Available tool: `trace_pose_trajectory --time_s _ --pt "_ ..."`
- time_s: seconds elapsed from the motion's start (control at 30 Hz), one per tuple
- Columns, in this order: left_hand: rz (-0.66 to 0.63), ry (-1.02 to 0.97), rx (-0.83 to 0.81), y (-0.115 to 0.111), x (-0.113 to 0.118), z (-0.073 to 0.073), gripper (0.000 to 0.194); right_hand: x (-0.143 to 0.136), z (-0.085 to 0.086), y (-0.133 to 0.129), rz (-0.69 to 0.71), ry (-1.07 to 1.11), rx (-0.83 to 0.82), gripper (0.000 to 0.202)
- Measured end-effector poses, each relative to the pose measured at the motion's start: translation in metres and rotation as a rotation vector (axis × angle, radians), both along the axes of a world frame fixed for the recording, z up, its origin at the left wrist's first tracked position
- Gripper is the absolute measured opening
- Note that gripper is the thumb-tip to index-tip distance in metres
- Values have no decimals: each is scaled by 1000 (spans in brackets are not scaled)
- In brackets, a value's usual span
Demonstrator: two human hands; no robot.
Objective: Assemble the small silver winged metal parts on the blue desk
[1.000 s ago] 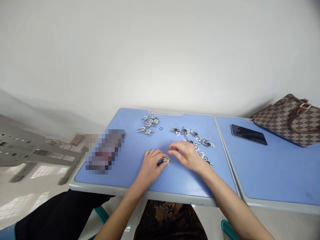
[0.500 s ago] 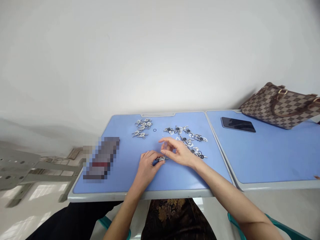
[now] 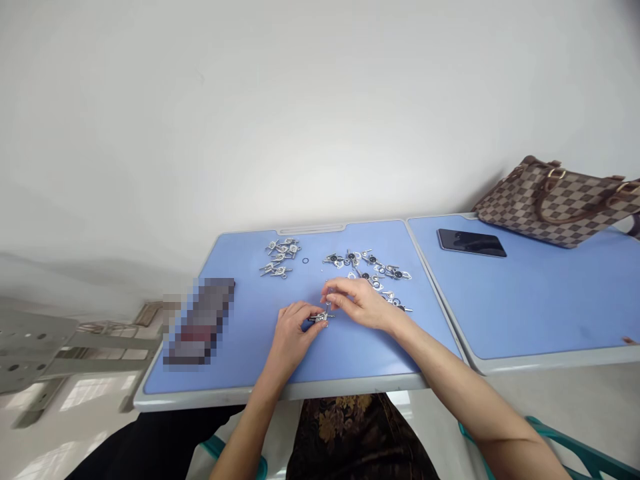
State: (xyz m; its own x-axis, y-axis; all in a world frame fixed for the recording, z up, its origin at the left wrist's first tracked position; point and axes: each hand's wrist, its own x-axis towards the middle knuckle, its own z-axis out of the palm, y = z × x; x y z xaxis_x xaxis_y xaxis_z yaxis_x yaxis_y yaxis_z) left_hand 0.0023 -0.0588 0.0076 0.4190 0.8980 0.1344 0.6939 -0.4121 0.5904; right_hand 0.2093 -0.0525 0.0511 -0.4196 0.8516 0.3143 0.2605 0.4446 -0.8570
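Between the thumb and fingers of my left hand [image 3: 294, 328] is a small silver metal fitting [image 3: 320, 319], held low over the blue table. My right hand [image 3: 361, 304] is just to its right, thumb and forefinger closed on a thin, shiny little metal piece [image 3: 328, 305] that stands upright over the fitting. Whether the two pieces touch is too small to tell. Several similar silver fittings [image 3: 281, 253] lie in a cluster beyond my left hand. Beyond my right hand spread several fittings with round black parts [image 3: 374, 259], along with rings and flat plates, some of them hidden by that hand.
A single dark ring [image 3: 305, 261] lies between the two clusters. A blurred-out flat object [image 3: 200, 320] rests at the table's left side. On the adjoining right table are a phone [image 3: 472, 243] and a checkered handbag [image 3: 560, 203]. A wall [image 3: 310, 120] rises behind both tables.
My right thumb and forefinger have come closer together at the fitting, and the thin metal piece now shows between them. My left hand keeps its hold. The view has shifted slightly.
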Motion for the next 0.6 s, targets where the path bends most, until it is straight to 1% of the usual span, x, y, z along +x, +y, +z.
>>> trace_pose_trajectory --time_s 0.13,0.23,0.4,0.6 --pt "-7 3 -2 -1 0 1 11 -2 1 0 -5 -76 85 15" --pt "-12 -3 12 -1 0 1 10 -3 0 -1 -18 -94 138 14" --pt "-6 -9 19 -1 0 0 9 -3 -1 -1 -38 -27 119 15" --pt "-8 -13 7 -2 1 1 8 -2 -3 -1 -16 -66 137 15"
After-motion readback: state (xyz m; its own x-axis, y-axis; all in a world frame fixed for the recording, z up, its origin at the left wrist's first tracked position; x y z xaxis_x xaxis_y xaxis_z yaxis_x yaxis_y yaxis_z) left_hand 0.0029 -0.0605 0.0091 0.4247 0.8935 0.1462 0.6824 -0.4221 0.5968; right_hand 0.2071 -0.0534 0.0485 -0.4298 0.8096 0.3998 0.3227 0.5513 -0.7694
